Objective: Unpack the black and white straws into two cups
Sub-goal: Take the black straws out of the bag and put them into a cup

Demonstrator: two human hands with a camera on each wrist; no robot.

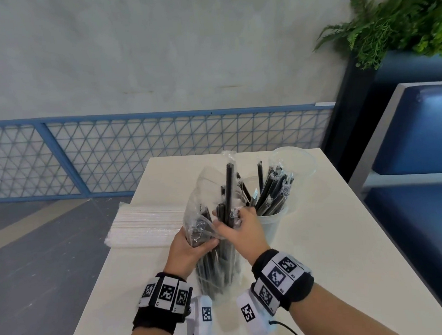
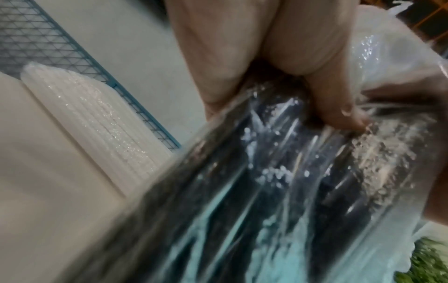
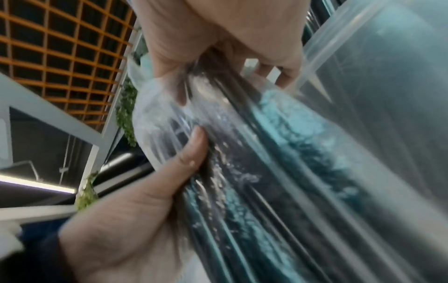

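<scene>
A clear plastic bag of black straws (image 1: 215, 268) stands upright on the white table (image 1: 323, 251). My left hand (image 1: 191, 244) grips the bag around its middle from the left; the left wrist view shows the fingers (image 2: 339, 107) curled on the plastic. My right hand (image 1: 237, 224) reaches into the bag's open top and grips a bunch of black straws (image 1: 229, 190) that sticks up out of it. Just right of it, a clear cup (image 1: 271, 223) holds several wrapped black straws (image 1: 273, 190). A second clear cup (image 1: 296, 162) stands behind it. A sealed pack of white straws (image 1: 145, 223) lies at the table's left edge.
A blue mesh railing (image 1: 136, 149) runs behind the table. A blue padded bench (image 1: 421, 155) and a planter with ferns (image 1: 397, 19) stand to the right. The table's left edge drops to a grey floor (image 1: 39, 256).
</scene>
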